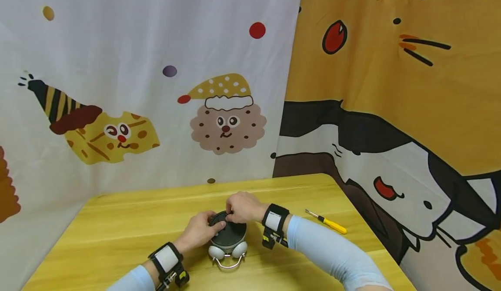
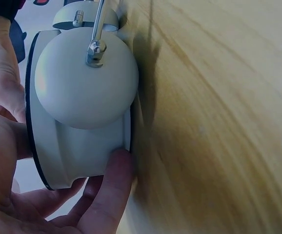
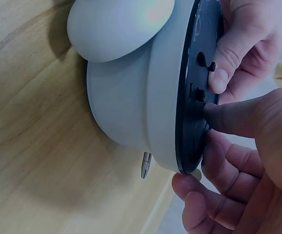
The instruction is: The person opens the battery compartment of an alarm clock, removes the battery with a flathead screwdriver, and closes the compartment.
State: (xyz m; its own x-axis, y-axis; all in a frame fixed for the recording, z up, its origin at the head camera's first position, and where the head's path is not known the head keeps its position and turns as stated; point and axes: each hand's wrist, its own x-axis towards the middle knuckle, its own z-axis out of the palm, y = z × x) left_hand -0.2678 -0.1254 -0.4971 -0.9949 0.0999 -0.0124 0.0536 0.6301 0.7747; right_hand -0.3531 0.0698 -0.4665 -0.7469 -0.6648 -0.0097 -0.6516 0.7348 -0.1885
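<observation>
Face of clock (image 1: 232, 238) hidden, left sleeve (image 1: 135, 281) cropped

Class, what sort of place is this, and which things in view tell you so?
Probably an indoor tabletop workspace, perhaps improvised: a wood-grain table bears a twin-bell alarm clock, lying face down, and a yellow-handled tool; cartoon-printed cloth hangs behind.

Pale twin-bell alarm clock (image 1: 232, 235) face down on table (image 1: 137, 221), black back (image 3: 189, 122) up.
</observation>
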